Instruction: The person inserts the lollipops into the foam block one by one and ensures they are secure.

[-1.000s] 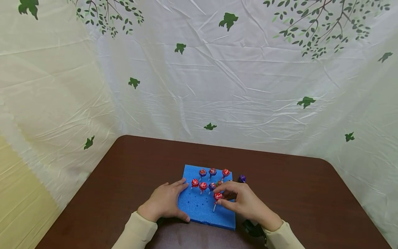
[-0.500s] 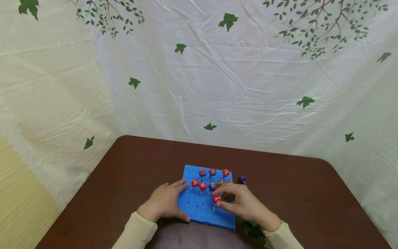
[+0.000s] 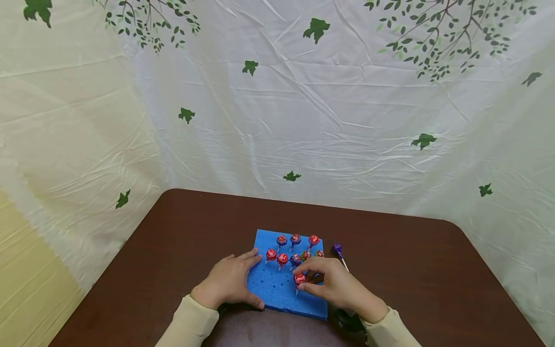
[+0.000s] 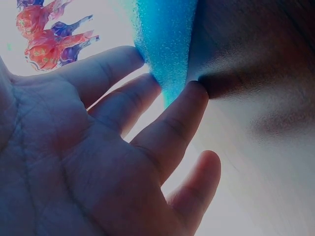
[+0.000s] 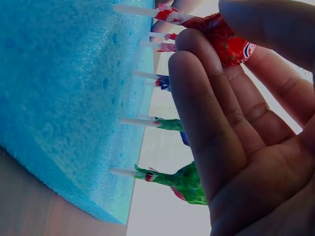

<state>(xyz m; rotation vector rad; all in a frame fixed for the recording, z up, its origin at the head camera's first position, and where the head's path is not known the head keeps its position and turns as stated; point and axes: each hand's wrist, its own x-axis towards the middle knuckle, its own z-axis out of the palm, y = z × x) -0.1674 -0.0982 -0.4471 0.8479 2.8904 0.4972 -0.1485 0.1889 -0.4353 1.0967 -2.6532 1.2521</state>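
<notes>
My right hand (image 3: 340, 282) pinches a red-wrapped lollipop (image 3: 299, 279) by its head between thumb and fingers. In the right wrist view the white stick of this lollipop (image 5: 231, 42) meets the face of the blue foam board (image 5: 64, 98). At the board's left edge rests my left hand (image 3: 230, 281), thumb and fingers spread. Its fingertips (image 4: 197, 96) touch the foam side in the left wrist view. Several red, purple and green lollipops stand in rows in the board's far half, among them a red one (image 3: 282, 259) and a purple one (image 3: 296, 260).
A purple lollipop (image 3: 336, 248) lies on the brown table (image 3: 208, 217) right of the board. Small holes show in the nearer part of the foam. A dark object (image 3: 348, 322) sits under my right wrist. A white leaf-print cloth (image 3: 347, 111) hangs behind.
My right hand has moved slightly down and left with the red lollipop, and less of its stick shows above the foam. The left hand has stayed in place on the board.
</notes>
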